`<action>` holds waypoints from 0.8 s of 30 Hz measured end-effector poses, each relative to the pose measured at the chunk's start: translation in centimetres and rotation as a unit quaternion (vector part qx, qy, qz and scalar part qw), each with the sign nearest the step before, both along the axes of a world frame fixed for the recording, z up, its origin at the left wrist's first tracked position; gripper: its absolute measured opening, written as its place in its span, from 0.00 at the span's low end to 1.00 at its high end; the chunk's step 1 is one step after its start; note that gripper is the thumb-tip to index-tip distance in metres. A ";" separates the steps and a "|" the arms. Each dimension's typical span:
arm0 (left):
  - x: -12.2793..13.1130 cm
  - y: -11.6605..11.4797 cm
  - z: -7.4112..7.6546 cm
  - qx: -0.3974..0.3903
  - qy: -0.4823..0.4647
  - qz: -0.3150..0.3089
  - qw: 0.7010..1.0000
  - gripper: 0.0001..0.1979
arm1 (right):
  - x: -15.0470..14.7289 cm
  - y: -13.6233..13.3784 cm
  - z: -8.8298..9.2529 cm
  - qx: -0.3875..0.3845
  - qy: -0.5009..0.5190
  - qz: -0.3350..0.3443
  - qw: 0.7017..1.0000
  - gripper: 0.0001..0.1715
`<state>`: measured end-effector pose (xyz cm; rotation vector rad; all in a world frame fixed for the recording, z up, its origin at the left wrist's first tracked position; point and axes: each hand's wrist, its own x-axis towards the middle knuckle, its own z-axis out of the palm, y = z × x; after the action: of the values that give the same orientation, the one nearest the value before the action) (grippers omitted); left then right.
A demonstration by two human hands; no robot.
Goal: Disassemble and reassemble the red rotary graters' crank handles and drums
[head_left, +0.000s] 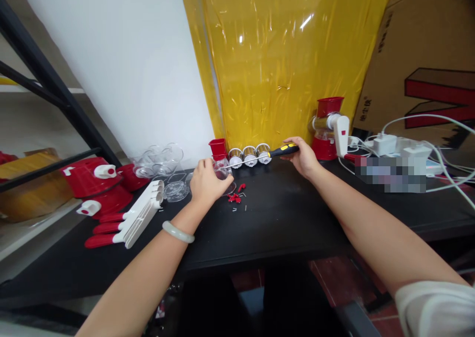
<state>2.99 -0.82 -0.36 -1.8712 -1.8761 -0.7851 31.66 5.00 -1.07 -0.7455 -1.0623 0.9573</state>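
Observation:
My right hand [302,158] is closed on the black-and-yellow handle of a screwdriver [281,151]. Its long shaft points left and its tip meets a clear plastic housing [223,168]. Around that housing my left hand [208,181] is closed, hiding part of it. A red hopper [218,148] shows just above the housing; whether the two are joined I cannot tell. Behind the shaft stand three metal grater drums [250,156] with white ends. Small red parts [234,198] and several tiny screws [245,208] lie on the black table [267,228] below my hands.
On the left are red bases [92,178], white cranks with red handles [141,216] and clear plastic parts [159,161]. An assembled rotary grater [328,129] stands at the back right, beside white chargers and cables [386,144]. A cardboard box [419,45] leans behind them.

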 end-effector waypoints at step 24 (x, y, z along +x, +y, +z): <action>0.0 -0.4 0.2 0.004 0.004 -0.005 1.000 0.28 | 0.1 0.0 -0.3 -0.009 0.028 0.014 0.999 0.17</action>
<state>2.97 -1.20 -0.20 -1.8787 -1.8576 -0.7852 31.76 4.99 -1.41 -0.7159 -1.0192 1.0079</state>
